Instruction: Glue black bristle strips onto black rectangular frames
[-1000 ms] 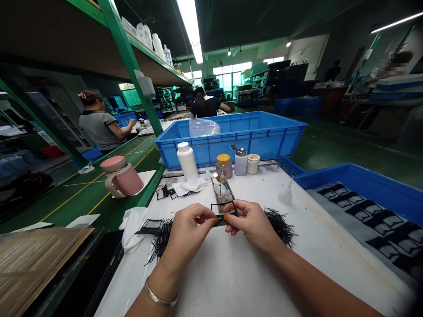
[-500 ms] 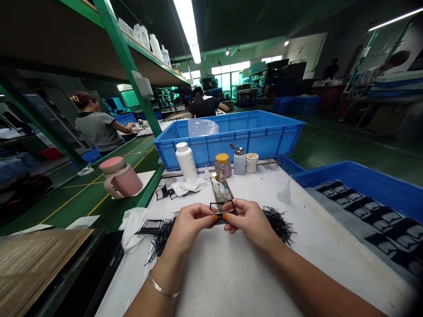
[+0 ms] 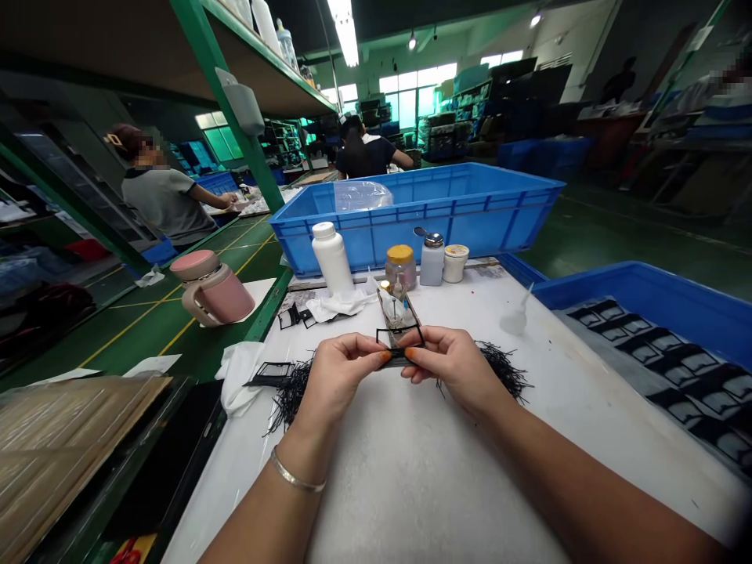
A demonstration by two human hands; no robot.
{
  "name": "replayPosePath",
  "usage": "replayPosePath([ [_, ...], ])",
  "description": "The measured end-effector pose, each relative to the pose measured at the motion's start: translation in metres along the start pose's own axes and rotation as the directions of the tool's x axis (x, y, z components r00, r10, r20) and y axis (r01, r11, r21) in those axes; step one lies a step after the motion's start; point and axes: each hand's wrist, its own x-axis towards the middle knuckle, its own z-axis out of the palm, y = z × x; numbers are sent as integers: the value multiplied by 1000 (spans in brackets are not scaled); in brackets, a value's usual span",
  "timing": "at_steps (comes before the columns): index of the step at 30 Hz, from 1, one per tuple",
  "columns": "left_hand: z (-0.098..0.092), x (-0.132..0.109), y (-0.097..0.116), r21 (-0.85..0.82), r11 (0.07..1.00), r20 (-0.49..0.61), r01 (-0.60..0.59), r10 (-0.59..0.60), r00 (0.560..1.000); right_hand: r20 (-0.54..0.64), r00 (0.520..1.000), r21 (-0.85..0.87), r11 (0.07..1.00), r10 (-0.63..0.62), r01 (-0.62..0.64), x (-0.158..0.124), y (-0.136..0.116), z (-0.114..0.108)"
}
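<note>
Both my hands hold a small black rectangular plastic frame [image 3: 400, 337] above the white table [image 3: 446, 486]. My left hand [image 3: 338, 377] pinches its left side with thumb and forefinger. My right hand [image 3: 455, 368] pinches its right side the same way. Heaps of thin black plastic strips [image 3: 294, 392] lie on the table just behind and to either side of my hands. Another black frame [image 3: 270, 374] lies flat at the left of the heap.
Behind my hands stand a white bottle [image 3: 332, 257], a yellow-lidded jar [image 3: 401, 265], a pump dispenser [image 3: 432, 258] and a small cup [image 3: 456, 262]. A big blue crate [image 3: 411, 215] is at the back; a blue tray [image 3: 663, 321] of black frames is right. A pink mug [image 3: 208, 288] sits left. Two other people work farther back.
My hands and the frame keep the same grip. The view has tilted down slightly, so everything sits a little higher in the picture.
</note>
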Motion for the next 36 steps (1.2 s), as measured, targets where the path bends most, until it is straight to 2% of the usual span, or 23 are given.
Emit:
replayPosePath([
  [10, 3, -4, 0, 65, 988, -25, -142, 144, 989, 7, 995, -51, 993, -103, 103, -2, -1, 0],
  [16, 8, -7, 6, 119, 980, -20, -158, 162, 987, -8, 988, -90, 984, -157, 155, -3, -1, -1],
  [20, 9, -7, 6, 99, 981, -13, -164, 166, 986, -1, 982, -103, 977, -190, 188, -2, -1, -2],
  [23, 8, -6, 4, -15, 989, -19, -148, 148, 989, -3, 978, -100, 973, -211, 209, -2, 0, -3],
  [26, 6, -4, 3, -110, 990, 22, -87, 90, 996, 9, 981, -71, 979, -193, 193, -1, 2, -5],
  [31, 4, -5, 4, -59, 994, 27, -88, 90, 996, 70, 993, -23, 995, -95, 97, 0, 4, -6],
  [36, 4, -4, 4, -71, 993, 30, -92, 94, 995, 55, 994, -16, 995, -94, 95, -1, 3, -4],
])
